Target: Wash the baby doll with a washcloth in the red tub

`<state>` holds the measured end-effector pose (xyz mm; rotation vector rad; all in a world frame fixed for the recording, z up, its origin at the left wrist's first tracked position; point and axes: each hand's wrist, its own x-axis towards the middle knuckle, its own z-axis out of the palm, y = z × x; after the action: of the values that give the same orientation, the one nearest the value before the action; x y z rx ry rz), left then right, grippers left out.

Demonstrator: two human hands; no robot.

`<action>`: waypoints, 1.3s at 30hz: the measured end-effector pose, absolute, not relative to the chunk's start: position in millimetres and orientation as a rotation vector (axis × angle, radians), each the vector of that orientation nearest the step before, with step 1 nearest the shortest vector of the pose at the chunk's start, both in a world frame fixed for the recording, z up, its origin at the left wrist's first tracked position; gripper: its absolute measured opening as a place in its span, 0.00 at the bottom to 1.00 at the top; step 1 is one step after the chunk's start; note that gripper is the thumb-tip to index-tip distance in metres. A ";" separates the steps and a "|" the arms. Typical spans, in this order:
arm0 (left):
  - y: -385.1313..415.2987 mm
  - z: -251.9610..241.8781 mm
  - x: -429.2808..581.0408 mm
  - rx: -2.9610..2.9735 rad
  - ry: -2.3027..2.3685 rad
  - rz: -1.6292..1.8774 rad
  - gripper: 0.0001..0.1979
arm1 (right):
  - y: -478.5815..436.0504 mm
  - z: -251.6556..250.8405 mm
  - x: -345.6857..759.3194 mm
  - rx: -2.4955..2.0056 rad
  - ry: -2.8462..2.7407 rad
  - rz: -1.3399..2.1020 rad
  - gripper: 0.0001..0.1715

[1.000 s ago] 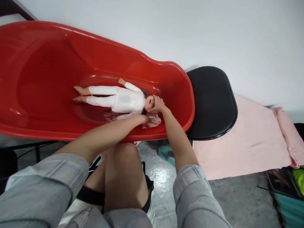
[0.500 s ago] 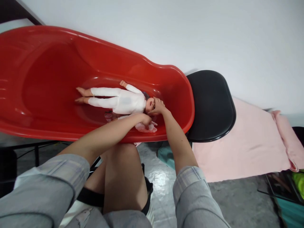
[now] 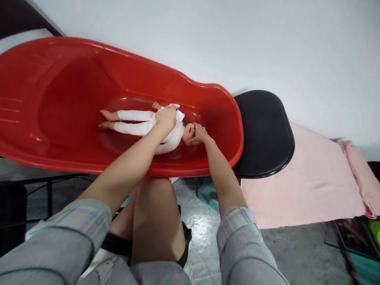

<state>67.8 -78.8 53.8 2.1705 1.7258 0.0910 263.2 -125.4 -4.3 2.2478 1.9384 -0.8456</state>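
A baby doll (image 3: 133, 115) in white lies on its back in a red baby bathtub (image 3: 142, 55), its feet to the left and its head to the right. My right hand (image 3: 199, 133) is curled round the top of the doll's head, its fingers over the forehead. Across the doll's chest, at the far arm, my left hand (image 3: 166, 119) is closed on a pale cloth (image 3: 174, 106), of which only a bit shows past the fingers. The palm side of that hand is hidden.
A black stool (image 3: 264, 132) touches the tub's right end. Beyond it a pink mat (image 3: 303, 190) with a rolled end (image 3: 360, 174) lies at the right. A white wall (image 3: 237, 39) stands behind the tub, and my knees are under its near rim.
My left hand has moved with the pale cloth from beside the doll's near shoulder up and left to its chest and far arm. My right hand stays on the head.
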 end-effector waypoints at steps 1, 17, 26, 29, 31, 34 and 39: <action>-78.7 45.6 69.5 2.191 1.716 0.145 0.29 | -125.3 -4.8 263.2 2.255 1.933 -0.841 0.76; -85.7 -3.8 83.8 2.281 1.355 0.057 0.26 | -126.9 -1.7 261.4 2.260 1.941 -0.873 0.76; -94.9 16.2 91.0 2.391 1.261 -0.022 0.23 | -126.5 -1.1 263.6 2.252 1.942 -0.873 0.76; -97.9 24.9 92.1 2.381 1.290 -0.079 0.23 | -125.4 -3.3 265.7 2.232 1.971 -0.877 0.76; -98.4 28.5 91.8 2.369 1.330 -0.122 0.21 | -125.1 -4.0 266.5 2.223 1.984 -0.876 0.75; -98.3 27.9 91.4 2.341 1.352 -0.201 0.21 | -125.0 -4.2 266.5 2.216 1.985 -0.870 0.75; -101.9 12.8 94.7 2.296 1.116 -0.370 0.22 | -123.8 -7.8 266.5 2.218 1.967 -0.832 0.73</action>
<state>94.7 -101.9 12.8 2.2958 1.1160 -0.3703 266.5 -123.8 -7.8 2.2176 1.9672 -0.8325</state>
